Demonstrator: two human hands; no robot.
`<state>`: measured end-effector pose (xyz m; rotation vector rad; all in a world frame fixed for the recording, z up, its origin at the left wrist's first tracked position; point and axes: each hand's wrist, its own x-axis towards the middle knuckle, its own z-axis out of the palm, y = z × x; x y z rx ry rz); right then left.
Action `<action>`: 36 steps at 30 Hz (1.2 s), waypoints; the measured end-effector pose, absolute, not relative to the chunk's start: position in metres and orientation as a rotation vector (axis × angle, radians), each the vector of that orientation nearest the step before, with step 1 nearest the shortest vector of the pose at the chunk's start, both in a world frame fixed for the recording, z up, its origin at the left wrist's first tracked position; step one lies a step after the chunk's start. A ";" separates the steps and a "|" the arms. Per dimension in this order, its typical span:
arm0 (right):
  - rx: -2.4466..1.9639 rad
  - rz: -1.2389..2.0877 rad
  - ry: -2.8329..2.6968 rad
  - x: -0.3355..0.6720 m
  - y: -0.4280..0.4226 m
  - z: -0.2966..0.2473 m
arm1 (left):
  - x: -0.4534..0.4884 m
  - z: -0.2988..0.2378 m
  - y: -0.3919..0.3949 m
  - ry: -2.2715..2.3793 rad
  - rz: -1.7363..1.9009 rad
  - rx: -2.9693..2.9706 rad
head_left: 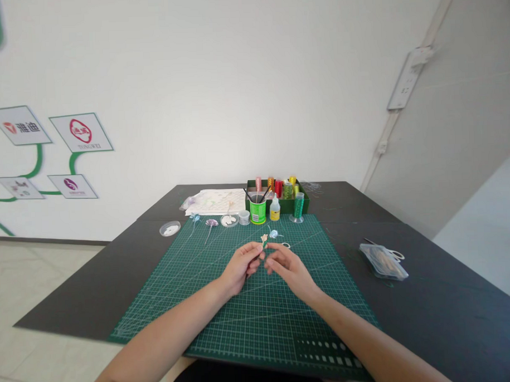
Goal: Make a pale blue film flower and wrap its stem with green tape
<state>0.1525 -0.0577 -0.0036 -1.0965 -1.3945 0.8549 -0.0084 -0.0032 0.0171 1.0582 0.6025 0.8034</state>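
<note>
My left hand (pixel 243 264) is closed in a pinch on a small pale flower on a thin stem (pixel 264 239), held upright over the green cutting mat (pixel 259 308). My right hand (pixel 285 267) hovers just right of it, fingers curled and close to the stem; whether it touches is unclear. A small light-blue flower (pixel 274 234) lies on the mat just behind the hands, with a small white ring (pixel 286 245) beside it.
Along the mat's far edge stand a green cup of tools (pixel 258 210), a glue bottle (pixel 274 208), small dishes (pixel 170 229) and two stemmed flowers (pixel 211 222). A green box of thread spools (pixel 280 191), white sheets (pixel 216 202), and a clear bag with scissors (pixel 383 261) lie on the dark table.
</note>
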 end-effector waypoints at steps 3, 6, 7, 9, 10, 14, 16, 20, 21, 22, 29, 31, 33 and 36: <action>-1.147 0.838 -1.386 0.152 -0.060 -0.003 | -0.010 0.015 0.000 0.620 0.822 1.077; -1.176 0.766 -1.375 0.155 -0.062 0.002 | -0.011 0.011 0.003 0.647 0.824 1.112; -1.179 0.745 -1.377 0.156 -0.064 0.005 | -0.011 0.011 0.003 0.658 0.820 1.128; -1.180 0.707 -1.387 0.158 -0.066 0.011 | -0.011 0.010 0.003 0.679 0.809 1.166; -1.179 0.692 -1.395 0.158 -0.068 0.014 | -0.011 0.010 0.004 0.690 0.804 1.188; -1.167 0.670 -1.450 0.162 -0.073 0.024 | -0.011 0.010 0.006 0.750 0.779 1.293; -1.154 0.676 -1.488 0.166 -0.074 0.026 | -0.011 0.009 0.008 0.776 0.744 1.361; -1.138 0.679 -1.527 0.174 -0.074 0.030 | -0.010 0.003 0.009 0.777 0.610 1.521; -1.139 0.677 -1.524 0.176 -0.073 0.031 | -0.010 0.001 0.008 0.765 0.573 1.559; -1.142 0.676 -1.518 0.178 -0.073 0.032 | -0.009 0.000 0.007 0.749 0.540 1.595; -1.171 0.681 -1.428 0.184 -0.062 0.029 | -0.010 0.002 -0.008 0.626 0.429 1.789; -1.181 0.690 -1.412 0.185 -0.059 0.027 | -0.011 0.005 -0.012 0.606 0.426 1.830; -1.190 0.699 -1.398 0.186 -0.056 0.024 | -0.012 0.009 -0.015 0.592 0.429 1.863; -1.210 0.703 -1.379 0.188 -0.052 0.023 | -0.012 0.013 -0.018 0.592 0.452 1.899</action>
